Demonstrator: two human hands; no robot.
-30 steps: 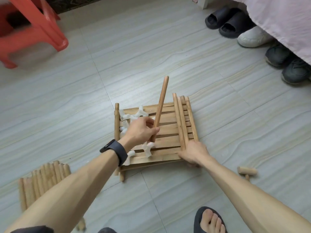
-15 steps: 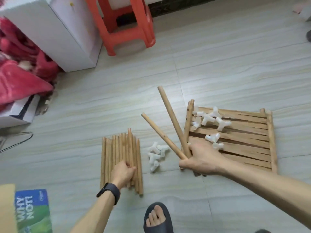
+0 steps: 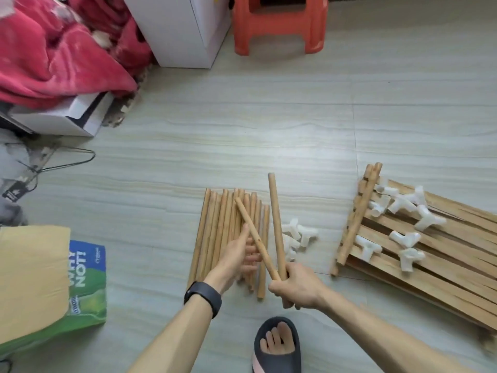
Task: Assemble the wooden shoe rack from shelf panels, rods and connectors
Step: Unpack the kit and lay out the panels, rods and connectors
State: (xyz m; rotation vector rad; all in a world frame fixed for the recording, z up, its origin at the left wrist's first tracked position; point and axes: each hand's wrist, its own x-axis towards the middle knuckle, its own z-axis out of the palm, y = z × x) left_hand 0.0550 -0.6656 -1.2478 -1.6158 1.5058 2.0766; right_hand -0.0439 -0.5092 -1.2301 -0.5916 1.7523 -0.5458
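Red crumpled blanket [image 3: 53, 63] lies far left on the pale tiled floor [image 3: 242, 130]. My left hand [image 3: 236, 257] rests flat on roughly a dozen loose wooden rods [image 3: 215, 224]. My right hand [image 3: 298, 286] has its grip clenched round two held rods [image 3: 275, 211]. About eight white plastic connectors [image 3: 403, 204] sit on the stacked slatted shelf panels [image 3: 443, 265].

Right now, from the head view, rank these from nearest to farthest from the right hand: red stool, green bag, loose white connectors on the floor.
1. Loose white connectors, just beyond the right hand.
2. Green bag, well off to its left.
3. Red stool, farthest, ahead across the floor.
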